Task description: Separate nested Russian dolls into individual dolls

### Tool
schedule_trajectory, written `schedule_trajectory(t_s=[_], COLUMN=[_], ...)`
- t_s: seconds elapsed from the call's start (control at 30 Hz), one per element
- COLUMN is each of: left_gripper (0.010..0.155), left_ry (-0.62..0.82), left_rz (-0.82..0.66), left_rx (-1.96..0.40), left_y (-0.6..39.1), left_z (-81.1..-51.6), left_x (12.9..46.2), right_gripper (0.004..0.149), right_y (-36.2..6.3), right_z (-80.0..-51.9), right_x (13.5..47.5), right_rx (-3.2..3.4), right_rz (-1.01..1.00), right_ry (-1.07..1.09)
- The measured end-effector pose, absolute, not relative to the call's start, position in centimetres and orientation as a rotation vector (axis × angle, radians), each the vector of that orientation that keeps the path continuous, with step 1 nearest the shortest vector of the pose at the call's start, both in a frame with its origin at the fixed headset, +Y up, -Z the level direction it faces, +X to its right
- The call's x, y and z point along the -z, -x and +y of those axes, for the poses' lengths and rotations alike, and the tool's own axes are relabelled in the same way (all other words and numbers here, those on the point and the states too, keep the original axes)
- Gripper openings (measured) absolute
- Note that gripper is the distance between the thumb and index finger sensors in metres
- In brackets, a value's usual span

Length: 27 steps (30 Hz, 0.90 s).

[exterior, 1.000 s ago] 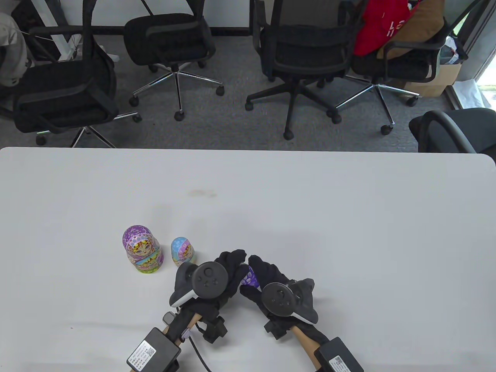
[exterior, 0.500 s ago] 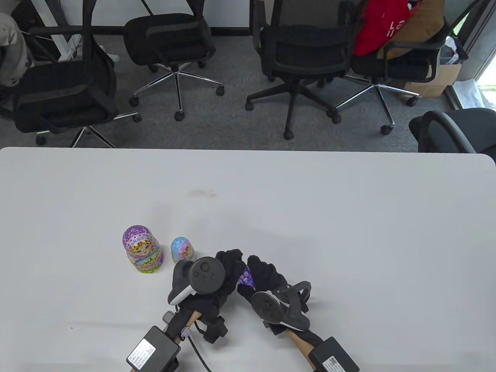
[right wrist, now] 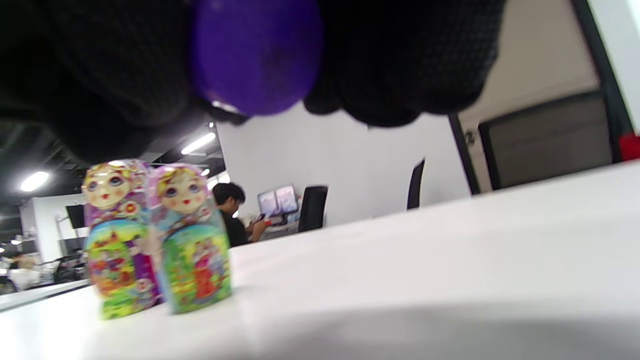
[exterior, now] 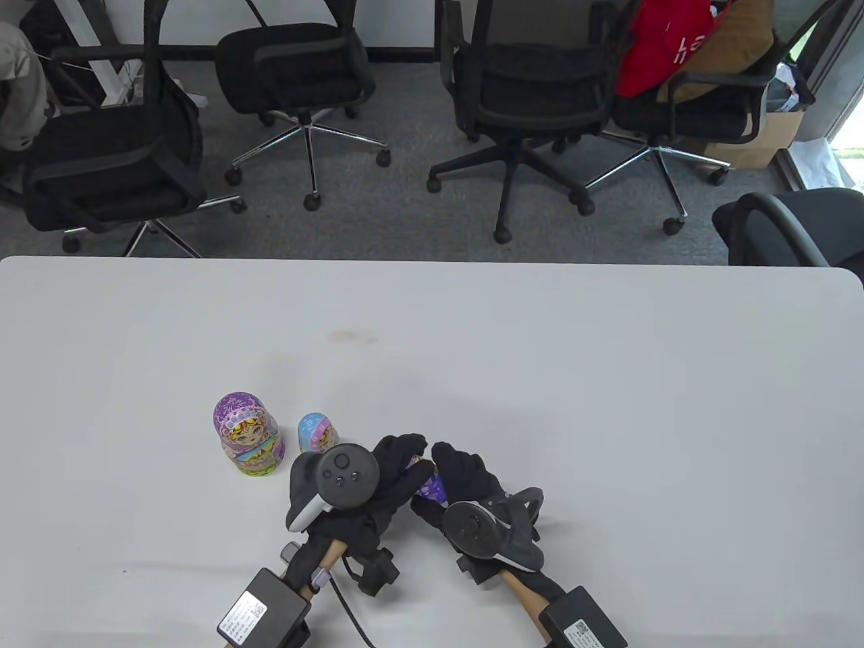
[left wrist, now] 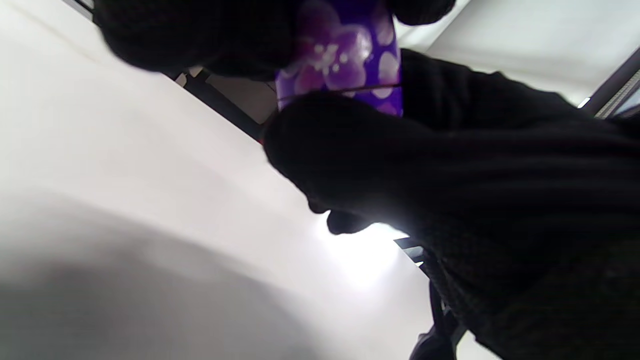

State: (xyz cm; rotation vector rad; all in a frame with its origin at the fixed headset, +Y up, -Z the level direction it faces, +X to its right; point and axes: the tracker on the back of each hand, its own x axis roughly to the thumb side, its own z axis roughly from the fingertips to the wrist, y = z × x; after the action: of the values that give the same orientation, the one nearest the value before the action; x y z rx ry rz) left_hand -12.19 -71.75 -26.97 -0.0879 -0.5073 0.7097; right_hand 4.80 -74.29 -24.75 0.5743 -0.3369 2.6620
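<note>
Both hands grip one small purple doll [exterior: 429, 484] with pale flower spots, held between them just above the table near its front edge. My left hand [exterior: 398, 466] holds its left end and my right hand [exterior: 453, 472] its right end. The doll shows in the left wrist view [left wrist: 340, 55] and in the right wrist view [right wrist: 256, 55], mostly covered by gloved fingers. A larger purple-headed doll [exterior: 247, 435] and a smaller blue-headed doll [exterior: 316, 435] stand upright to the left of my hands; both show in the right wrist view, the larger [right wrist: 112, 235] behind the smaller [right wrist: 192, 240].
The white table [exterior: 540, 351] stretches far and right of my hands. Several black office chairs [exterior: 526, 101] stand on the carpet beyond its far edge.
My left hand has rolled and shifted slightly left, its tracker now nearer the blue-headed doll. My right hand has tilted, its tracker turned on edge. Less of the purple doll shows between the fingers.
</note>
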Motion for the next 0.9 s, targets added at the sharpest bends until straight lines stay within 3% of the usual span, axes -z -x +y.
schedule_trajectory(t_s=[0.07,0.13,0.23,0.37,0.5,0.9], left_gripper=[0.06,0.06,0.06,0.059,0.06,0.062], left_ry=[0.035,-0.012,-0.056,-0.079,-0.102,-0.167], left_rz=[-0.539,-0.539,-0.521,-0.477,-0.392,-0.375], left_rx=[-0.695,-0.664,-0.635,-0.623,-0.672,-0.718], left_y=[11.8,11.7,11.4,11.4,11.8,13.0], left_z=[-71.5,-71.4,-71.0,-70.8,-71.4,-69.2], left_x=[26.6,26.3,25.9,25.8,25.9,25.7], right_gripper=[0.083,0.075,0.073,0.073,0.071,0.077], right_y=[-5.0,-5.1,-4.7,-4.2,-3.3,-6.1], right_z=[-74.5,-74.4,-73.8,-73.6,-73.3,-73.4], right_x=[25.1,25.0,24.2,23.9,23.2,24.8], right_rx=[-2.594,-2.533,-2.661,-2.699,-2.924,-2.751], right_rz=[-0.184,-0.175,-0.372,-0.456,-0.747,-0.454], right_ry=[-0.553,-0.573,-0.58,-0.559,-0.586,-0.396])
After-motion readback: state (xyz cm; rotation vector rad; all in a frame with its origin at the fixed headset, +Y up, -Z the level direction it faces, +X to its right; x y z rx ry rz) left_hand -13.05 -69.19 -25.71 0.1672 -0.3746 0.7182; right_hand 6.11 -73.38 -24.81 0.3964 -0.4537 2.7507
